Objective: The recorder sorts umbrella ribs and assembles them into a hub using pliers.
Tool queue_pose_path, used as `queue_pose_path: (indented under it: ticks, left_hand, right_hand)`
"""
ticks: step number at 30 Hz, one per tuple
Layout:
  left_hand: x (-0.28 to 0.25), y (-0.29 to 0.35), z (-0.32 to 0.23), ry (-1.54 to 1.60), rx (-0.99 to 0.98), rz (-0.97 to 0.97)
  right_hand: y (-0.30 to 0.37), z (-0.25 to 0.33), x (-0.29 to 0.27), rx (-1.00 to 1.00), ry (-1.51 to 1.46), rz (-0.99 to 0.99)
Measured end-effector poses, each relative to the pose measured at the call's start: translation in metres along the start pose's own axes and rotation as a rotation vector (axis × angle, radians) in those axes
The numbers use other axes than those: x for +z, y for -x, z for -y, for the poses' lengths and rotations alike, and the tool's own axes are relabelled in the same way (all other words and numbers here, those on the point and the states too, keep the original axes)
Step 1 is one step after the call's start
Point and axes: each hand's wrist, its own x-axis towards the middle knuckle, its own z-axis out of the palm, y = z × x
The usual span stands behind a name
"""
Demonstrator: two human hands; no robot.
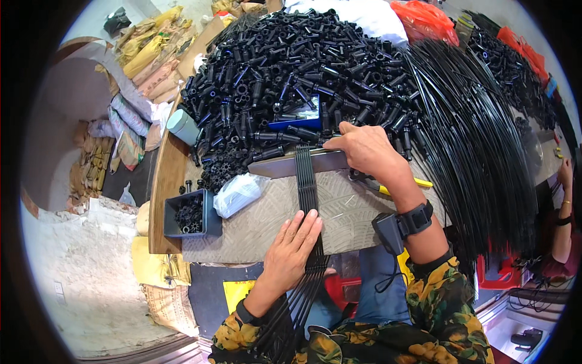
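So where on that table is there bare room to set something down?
Two bare patches on the table: one between the plastic bag, the front edge and the black rods under the left hand; another right of those rods, nearer than the metal bar and pliers. Crowded: behind the bar, heaped black parts; far right, long loose rods.

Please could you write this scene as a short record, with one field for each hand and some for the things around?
Left hand: lies flat, fingers extended, on a row of thin black rods
Right hand: at the right end of a flat metal bar; grip partly hidden
Beyond the bar: large pile of black parts, blue tray among them
Left side: grey box holding small black parts, beside a translucent plastic bag
Right side: yellow-handled tool; farther right, a bunch of long black rods
Far right edge: another person's hand
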Motion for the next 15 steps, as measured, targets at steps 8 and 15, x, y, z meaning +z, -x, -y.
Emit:
queue_pose_path:
  ticks: [8, 15]
  left_hand:
    - [0.0004, -0.0022, -0.0042, 0.022, -0.016, -0.008]
    - [0.001, 0.0028, -0.002, 0.019, -0.011, -0.001]
  right_hand:
    - [0.0021, -0.0007, 0.0034, 0.022, 0.034, -0.011]
    - [-0.0024, 0.0068, 0.0063, -0.002, 0.068, -0.001]
